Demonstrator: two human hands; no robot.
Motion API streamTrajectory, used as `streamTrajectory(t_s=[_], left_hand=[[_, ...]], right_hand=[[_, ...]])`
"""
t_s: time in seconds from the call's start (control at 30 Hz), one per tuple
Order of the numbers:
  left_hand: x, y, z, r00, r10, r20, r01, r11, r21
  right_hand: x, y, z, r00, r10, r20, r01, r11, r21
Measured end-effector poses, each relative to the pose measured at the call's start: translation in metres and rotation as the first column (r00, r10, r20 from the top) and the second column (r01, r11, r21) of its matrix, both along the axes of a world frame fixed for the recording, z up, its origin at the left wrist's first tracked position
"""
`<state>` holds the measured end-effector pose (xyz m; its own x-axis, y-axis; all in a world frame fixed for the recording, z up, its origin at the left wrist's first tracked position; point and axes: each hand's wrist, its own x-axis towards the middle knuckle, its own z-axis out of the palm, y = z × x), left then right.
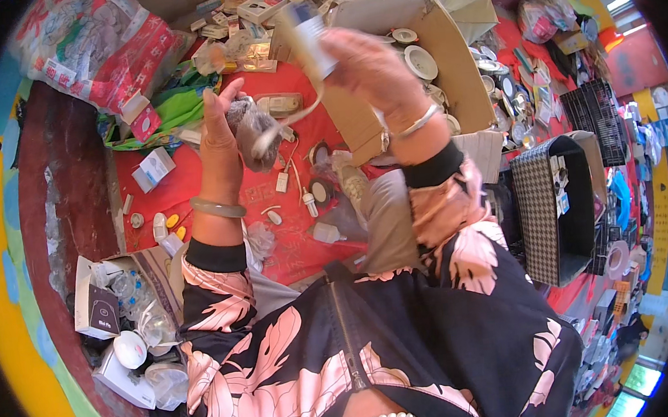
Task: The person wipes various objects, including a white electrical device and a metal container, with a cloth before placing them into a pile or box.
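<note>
fingers of the right hand (366, 65) are clamped on a blurred white-and-blue carton (309, 46), up near the open cardboard box (460, 65). it looks light and stiff but crushable, best held by its long sides. the left hand (220, 131) is against a grey plastic-wrapped bundle (256, 136), probably soft and slippery; whether its fingers close, i cannot tell.

The scene is brightly lit. The right grip (374, 72) and the blue-and-white carton (308, 44) held in it are smeared by motion. Far to that grip's right, light strips (619, 2) are blown out; well to its left, the yellow wall (5, 332) is bowed by distortion.
</note>
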<state>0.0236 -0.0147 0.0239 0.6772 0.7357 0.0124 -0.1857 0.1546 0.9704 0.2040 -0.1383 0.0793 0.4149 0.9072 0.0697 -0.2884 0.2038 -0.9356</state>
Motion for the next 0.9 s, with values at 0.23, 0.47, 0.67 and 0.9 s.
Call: streamTrajectory(t_s=[0.23,0.47,0.67,0.9], left_hand=[[-0.003,0.005,-0.007,0.996,0.001,0.086,0.028,0.943,-0.333],[0.001,-0.004,0.000,0.998,-0.008,-0.066,-0.011,0.958,-0.285],[0.005,-0.002,-0.008,0.996,-0.008,-0.094,-0.013,0.974,-0.226],[0.007,0.001,-0.007,0.980,0.063,-0.189,-0.100,0.976,-0.192]], right_hand=[[0.169,-0.062,-0.032,0.575,-0.298,0.762,0.544,0.834,-0.085],[0.270,-0.133,-0.154,-0.113,0.563,0.819,0.823,0.514,-0.240],[0.301,-0.129,-0.264,0.305,0.594,0.744,0.751,0.331,-0.572],[0.308,-0.089,-0.308,0.376,0.572,0.729,0.766,0.250,-0.592]])
